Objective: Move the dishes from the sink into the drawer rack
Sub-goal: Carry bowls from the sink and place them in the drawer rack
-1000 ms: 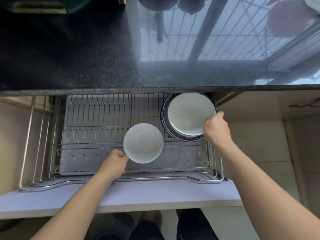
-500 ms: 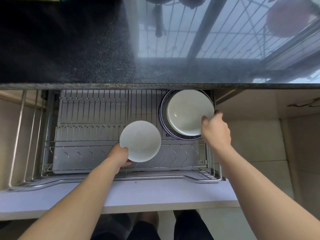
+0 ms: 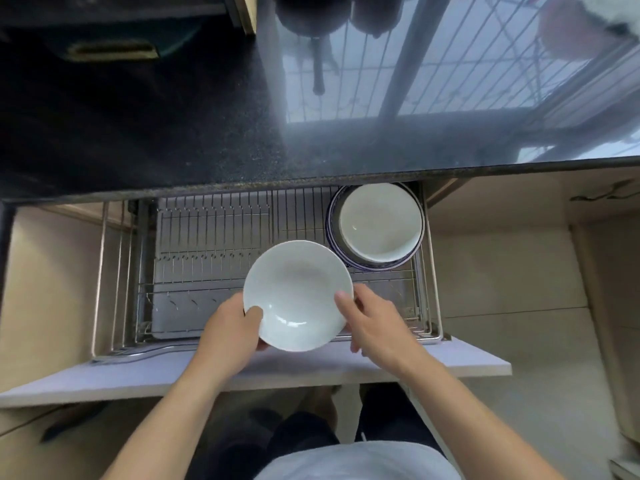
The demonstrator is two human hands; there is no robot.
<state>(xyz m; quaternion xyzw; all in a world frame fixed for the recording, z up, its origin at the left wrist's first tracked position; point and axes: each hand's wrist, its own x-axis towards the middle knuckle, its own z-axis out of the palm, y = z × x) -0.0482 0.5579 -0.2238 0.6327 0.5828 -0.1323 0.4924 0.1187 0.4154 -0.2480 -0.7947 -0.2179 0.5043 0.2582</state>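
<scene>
A white bowl (image 3: pixel 298 294) hangs over the front part of the pulled-out wire drawer rack (image 3: pixel 211 237). My left hand (image 3: pixel 232 327) grips its left rim, thumb inside the bowl. My right hand (image 3: pixel 372 320) takes the right rim, thumb on the edge and fingers beneath. At the rack's back right corner a second white bowl (image 3: pixel 381 225) sits nested in a larger blue-rimmed dish (image 3: pixel 334 223). The sink is not in view.
A dark speckled countertop (image 3: pixel 138 126) overhangs the rack's back edge. The white drawer front (image 3: pixel 311 370) runs across below my hands. Beige cabinet walls stand to either side. My legs are below the drawer front.
My right hand left the stacked bowl at the back right and came down to the bowl's right rim. The bowl in my left hand rose and shifted right, nearer to me.
</scene>
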